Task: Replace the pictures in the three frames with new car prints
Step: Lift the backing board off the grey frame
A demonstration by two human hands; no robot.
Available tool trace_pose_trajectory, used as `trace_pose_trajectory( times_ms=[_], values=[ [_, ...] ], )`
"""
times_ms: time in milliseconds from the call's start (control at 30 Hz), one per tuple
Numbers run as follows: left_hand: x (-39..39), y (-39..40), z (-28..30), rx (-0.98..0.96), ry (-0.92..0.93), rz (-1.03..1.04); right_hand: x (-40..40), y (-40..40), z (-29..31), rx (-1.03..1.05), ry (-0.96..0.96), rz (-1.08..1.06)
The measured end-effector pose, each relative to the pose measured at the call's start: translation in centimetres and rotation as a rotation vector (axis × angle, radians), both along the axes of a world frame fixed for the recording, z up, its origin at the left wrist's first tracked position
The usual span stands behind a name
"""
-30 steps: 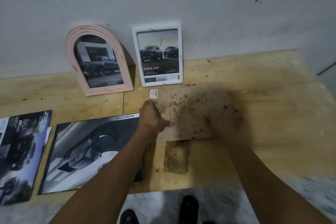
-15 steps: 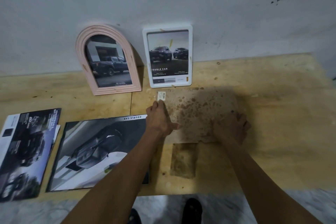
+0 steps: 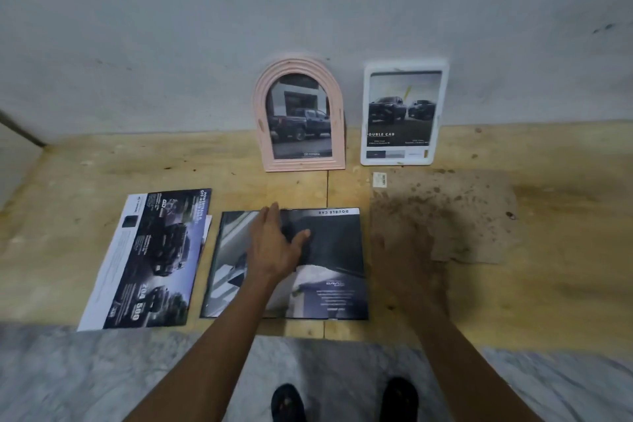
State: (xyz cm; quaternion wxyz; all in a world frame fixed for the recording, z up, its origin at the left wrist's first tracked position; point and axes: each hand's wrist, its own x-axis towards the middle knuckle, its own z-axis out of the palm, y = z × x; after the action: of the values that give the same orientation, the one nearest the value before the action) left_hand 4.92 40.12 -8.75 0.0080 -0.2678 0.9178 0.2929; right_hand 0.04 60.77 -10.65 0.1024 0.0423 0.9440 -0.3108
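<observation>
A pink arched frame (image 3: 299, 115) and a white rectangular frame (image 3: 404, 112) lean against the wall, each showing a dark pickup print. A large car print (image 3: 329, 250) lies flat on the wooden board. My left hand (image 3: 274, 243) rests on it with straight, spread fingers. To its right lies a stained brown backing board (image 3: 455, 212). My right hand (image 3: 407, 260) is over the board's left part, blurred, and its fingers cannot be made out. A second car brochure (image 3: 150, 257) lies further left.
A small white tag (image 3: 379, 179) lies in front of the white frame. The wooden board (image 3: 102, 175) ends at a marble floor (image 3: 85, 377) near my feet (image 3: 342, 401). The grey wall (image 3: 308, 10) closes the back.
My left hand has moved from the backing board's left edge onto the large car print. My right hand has slid left along the board. The camera has turned left.
</observation>
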Motion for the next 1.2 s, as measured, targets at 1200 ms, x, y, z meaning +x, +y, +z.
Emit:
trace_pose_trajectory(
  times_ms=[1200],
  values=[
    [5.5, -11.5, -4.6, 0.180, 0.035, 0.447, 8.0, -10.3, -3.3, 0.246, -0.014, -0.080]
  ],
)
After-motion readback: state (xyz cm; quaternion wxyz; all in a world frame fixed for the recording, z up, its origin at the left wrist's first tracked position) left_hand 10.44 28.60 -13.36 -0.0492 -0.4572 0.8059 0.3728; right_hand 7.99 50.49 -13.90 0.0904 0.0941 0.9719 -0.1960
